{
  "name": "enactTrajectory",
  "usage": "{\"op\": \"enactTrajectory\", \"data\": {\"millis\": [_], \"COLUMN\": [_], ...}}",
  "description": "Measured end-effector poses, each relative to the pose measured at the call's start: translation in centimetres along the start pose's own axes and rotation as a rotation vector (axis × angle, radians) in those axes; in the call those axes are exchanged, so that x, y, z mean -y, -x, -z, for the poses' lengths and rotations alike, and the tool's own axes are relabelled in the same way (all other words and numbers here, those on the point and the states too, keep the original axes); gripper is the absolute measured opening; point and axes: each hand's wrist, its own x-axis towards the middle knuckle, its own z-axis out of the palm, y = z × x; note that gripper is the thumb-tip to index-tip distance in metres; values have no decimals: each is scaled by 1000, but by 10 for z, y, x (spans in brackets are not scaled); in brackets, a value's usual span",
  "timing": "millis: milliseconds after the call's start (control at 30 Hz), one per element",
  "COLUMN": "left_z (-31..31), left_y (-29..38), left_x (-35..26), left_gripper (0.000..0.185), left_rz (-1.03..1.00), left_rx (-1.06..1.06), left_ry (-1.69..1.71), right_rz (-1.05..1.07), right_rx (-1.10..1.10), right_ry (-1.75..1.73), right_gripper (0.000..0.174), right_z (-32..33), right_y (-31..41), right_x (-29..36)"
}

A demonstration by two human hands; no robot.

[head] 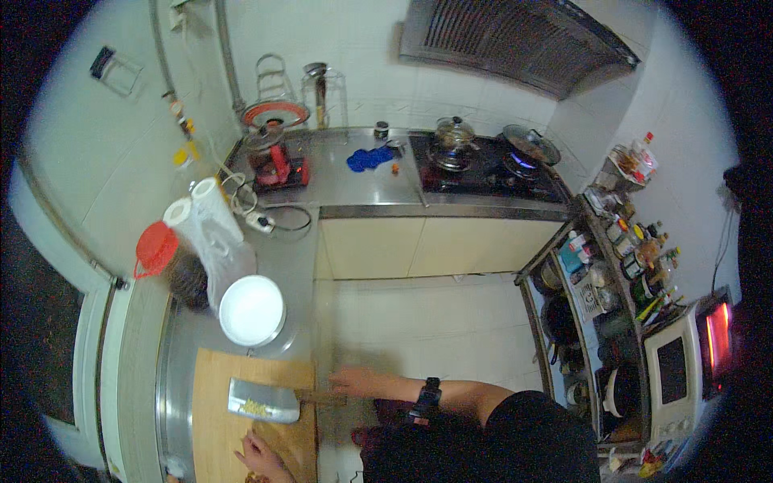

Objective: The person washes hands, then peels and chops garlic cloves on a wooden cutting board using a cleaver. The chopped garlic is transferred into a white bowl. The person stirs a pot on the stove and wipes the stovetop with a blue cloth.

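A cleaver [263, 401] lies flat across the wooden cutting board [211, 416], its handle pointing towards me past the board's edge. Small pale yellow chopped pieces, possibly garlic [256, 407], are heaped on its blade. On the board beside the cleaver, my left hand [263, 457] has its fingers apart and nothing visible in them. My right hand [360, 381], with a black watch [427, 395] on the wrist, is blurred close to the cleaver's handle [326, 398]. Whether it touches the handle cannot be made out.
Beyond the board stand a white round container [252, 310], a plastic bag [224, 253] and paper rolls [211, 202]. A lidded pan [531, 145] sits over a blue flame; a glass-lidded pot [454, 142] is beside it. Shelves [580, 302] with jars and a microwave [673, 374] line the right.
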Motion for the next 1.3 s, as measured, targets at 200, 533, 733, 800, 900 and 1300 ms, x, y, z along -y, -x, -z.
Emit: {"op": "enactTrajectory", "data": {"millis": [200,533,733,800,900,1300], "left_z": [8,-101,-160,-163,-177,-335], "left_y": [47,34,30,33,37,-33], "left_x": [-46,-213,-367,-408,-455,-607], "left_gripper": [47,39,34,31,29,11], "left_rz": [-154,-476,-732,-723,-836,-740], "left_rx": [-151,-309,-26,87,117,301], "left_ry": [427,326,380,229,-4,251], "right_rz": [-288,-525,-638,-743,-835,-1095], "right_rx": [-176,-491,-688,-681,-662,-812], "right_ry": [-54,-88,-52,-168,-194,-116], "right_gripper": [30,33,30,31,32,27], "right_z": [51,172,236,247,258,322], "right_y": [59,138,212,227,240,297], "right_x": [-64,-215,-260,-270,-295,-388]}}
